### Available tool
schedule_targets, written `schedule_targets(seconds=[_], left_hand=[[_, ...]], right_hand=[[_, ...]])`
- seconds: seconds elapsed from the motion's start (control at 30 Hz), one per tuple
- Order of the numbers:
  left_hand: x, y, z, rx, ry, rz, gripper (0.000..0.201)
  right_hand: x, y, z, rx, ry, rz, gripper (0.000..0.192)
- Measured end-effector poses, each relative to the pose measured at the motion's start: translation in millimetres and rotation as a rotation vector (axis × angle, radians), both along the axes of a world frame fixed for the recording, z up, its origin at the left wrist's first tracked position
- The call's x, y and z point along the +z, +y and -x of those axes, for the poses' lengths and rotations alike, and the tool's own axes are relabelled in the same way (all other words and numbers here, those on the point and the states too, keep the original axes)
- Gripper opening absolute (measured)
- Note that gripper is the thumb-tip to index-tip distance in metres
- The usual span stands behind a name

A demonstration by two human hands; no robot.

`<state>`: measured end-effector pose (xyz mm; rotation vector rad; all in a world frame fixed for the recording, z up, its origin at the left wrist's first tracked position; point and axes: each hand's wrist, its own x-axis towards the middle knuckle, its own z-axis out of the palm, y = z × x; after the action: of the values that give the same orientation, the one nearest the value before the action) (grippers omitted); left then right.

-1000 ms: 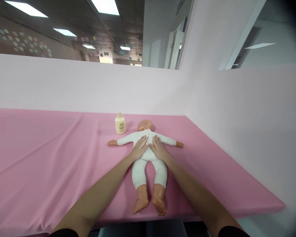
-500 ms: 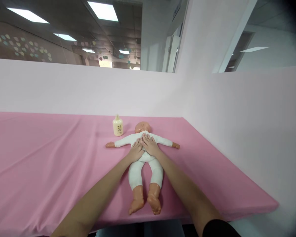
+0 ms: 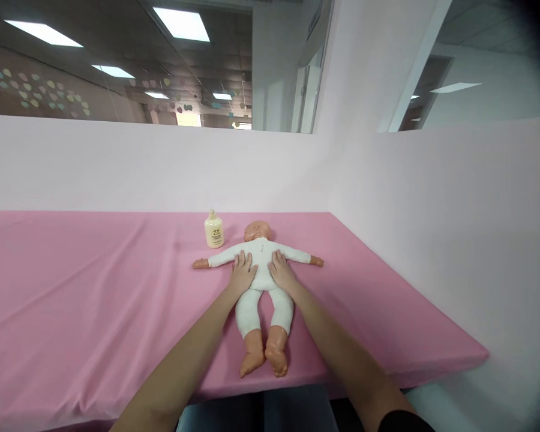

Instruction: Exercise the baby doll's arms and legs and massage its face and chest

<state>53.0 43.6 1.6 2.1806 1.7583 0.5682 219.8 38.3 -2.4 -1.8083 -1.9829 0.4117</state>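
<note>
1. At the bottom centre of the frame, blue-grey trousers (image 3: 292, 411) are partly covered by the near edge of a pink-sheeted table (image 3: 94, 300); a black sleeve (image 3: 405, 422) is seen on the right arm at the lower right.
2. A doll (image 3: 263, 277) is laid out lengthwise at the centre of the frame, its bare feet pointed toward the bottom edge. Its torso, arms and legs are clothed in white.
3. The left hand (image 3: 243, 275) is placed flat along the left side of the doll's torso. Its fingers are extended and slightly parted, and nothing is gripped by them.
4. The right hand (image 3: 282, 275) is placed likewise along the right side of the torso, its fingers straightened and nothing grasped. The two hands are held apart, with a strip of white cloth left visible between them.
5. The doll's arms are stretched out to either side, and its head is set toward the top; which way the face is turned cannot be told.
6. Left of the head, beyond the outstretched arm, a pale yellow bottle (image 3: 215, 233) with dark print is stood upright.
7. Behind the table a white wall (image 3: 139, 168) is seen; through a window across the upper left, lit ceiling panels (image 3: 182, 24) and pastel heart shapes (image 3: 36, 93) are shown.
</note>
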Motion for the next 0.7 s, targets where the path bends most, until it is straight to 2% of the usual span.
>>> schedule_targets(seconds=[0.13, 0.2, 0.3, 0.47, 0.57, 0.7], left_hand=[[6.3, -27.0, 7.0, -0.289, 0.023, -0.200, 0.042], [10.4, -35.6, 8.2, -0.343, 0.002, -0.246, 0.037], [18.9, -36.5, 5.3, -0.298, -0.007, -0.216, 0.029], [31.9, -17.2, -7.0, -0.127, 0.104, -0.108, 0.038], [34.5, -4.1, -15.5, -0.072, 0.205, -0.088, 0.031], [32.6, 12.2, -26.5, -0.037, 0.261, -0.068, 0.033]], right_hand=[[-2.4, -40.6, -15.5, 0.212, 0.057, -0.192, 0.049], [0.7, -52.8, -19.5, 0.244, 0.077, -0.284, 0.043], [9.8, -54.2, -18.7, 0.254, 0.013, -0.330, 0.036], [23.5, -29.8, -8.7, 0.163, -0.100, -0.231, 0.035], [29.2, -12.4, -1.2, 0.094, -0.142, -0.156, 0.041], [35.1, 9.3, 8.2, 0.052, -0.234, -0.079, 0.035]])
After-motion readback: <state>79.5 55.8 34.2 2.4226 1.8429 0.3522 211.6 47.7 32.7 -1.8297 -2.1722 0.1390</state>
